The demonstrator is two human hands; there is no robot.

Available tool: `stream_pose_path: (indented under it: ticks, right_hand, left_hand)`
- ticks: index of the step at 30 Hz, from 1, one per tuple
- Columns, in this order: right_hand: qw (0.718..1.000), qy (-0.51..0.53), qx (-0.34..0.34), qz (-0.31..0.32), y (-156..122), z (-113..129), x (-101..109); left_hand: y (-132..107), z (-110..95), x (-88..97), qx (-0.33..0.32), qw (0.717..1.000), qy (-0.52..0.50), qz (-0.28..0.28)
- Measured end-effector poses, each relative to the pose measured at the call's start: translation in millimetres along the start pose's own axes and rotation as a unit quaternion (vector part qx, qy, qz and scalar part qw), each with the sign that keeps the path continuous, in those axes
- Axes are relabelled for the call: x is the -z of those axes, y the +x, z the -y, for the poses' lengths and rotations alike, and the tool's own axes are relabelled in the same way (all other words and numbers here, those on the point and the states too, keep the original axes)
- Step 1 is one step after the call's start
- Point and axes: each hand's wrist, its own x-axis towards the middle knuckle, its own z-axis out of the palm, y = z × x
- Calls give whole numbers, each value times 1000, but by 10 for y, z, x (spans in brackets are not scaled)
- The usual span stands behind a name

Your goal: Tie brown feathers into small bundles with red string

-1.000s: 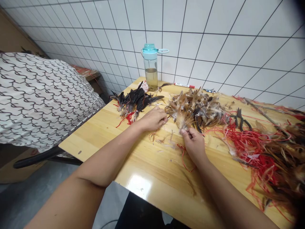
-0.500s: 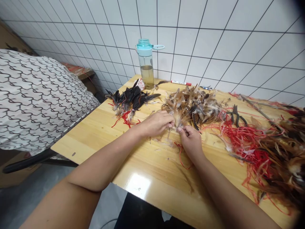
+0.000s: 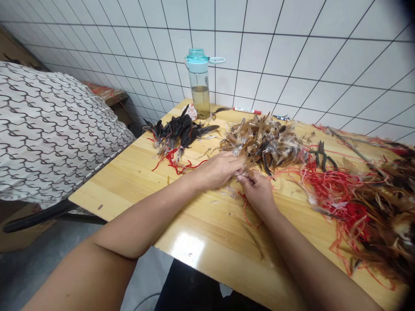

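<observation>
My left hand [image 3: 220, 169] and my right hand [image 3: 257, 190] meet at the near edge of a pile of brown feathers [image 3: 264, 140] on a wooden table [image 3: 207, 233]. Both hands are closed, pinching a small tuft of brown feathers [image 3: 245, 166] between their fingertips. A smaller heap of black feathers [image 3: 178, 129] with red thread lies to the left of my left hand. Loose red thread [image 3: 246, 211] trails under my right wrist.
A water bottle with a teal lid [image 3: 200, 84] stands by the tiled wall, a red-capped marker [image 3: 247, 111] beside it. Pliers [image 3: 322, 155] lie right of the brown pile. Red threads and more feathers [image 3: 366, 203] cover the right side. A patterned cushion [image 3: 55, 129] sits left.
My left hand has moved right from the table towards the brown pile until its fingers meet my right hand on the tuft. The view has dropped a little.
</observation>
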Motion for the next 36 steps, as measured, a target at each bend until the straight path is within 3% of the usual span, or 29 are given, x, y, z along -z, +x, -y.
stream_pose_path:
  ticks: [5, 10, 12, 15, 24, 31, 36]
  right_hand:
    - [1000, 10, -9, -13, 3, 4, 7]
    - [999, 17, -40, -28, 6, 25, 27]
    - [998, 26, -50, -30, 4, 35, 31]
    - [996, 42, -65, -32, 0, 44, 30]
    - [996, 38, -67, -40, -4, 41, 32]
    - [995, 45, -73, -52, -7, 25, 17]
    - [996, 24, -64, -56, 8, 30, 25]
  left_hand:
    - [1, 21, 12, 23, 998, -6, -59]
    - [-72, 319, 84, 185, 967, 53, -169]
    - [-106, 440, 72, 236, 959, 65, -146]
    - [-118, 500, -2, 261, 960, 49, -84]
    - [-33, 373, -274, 253, 964, 70, -39]
    - [-32, 270, -147, 167, 983, 37, -71]
    - [-1, 122, -66, 76, 996, -15, -38]
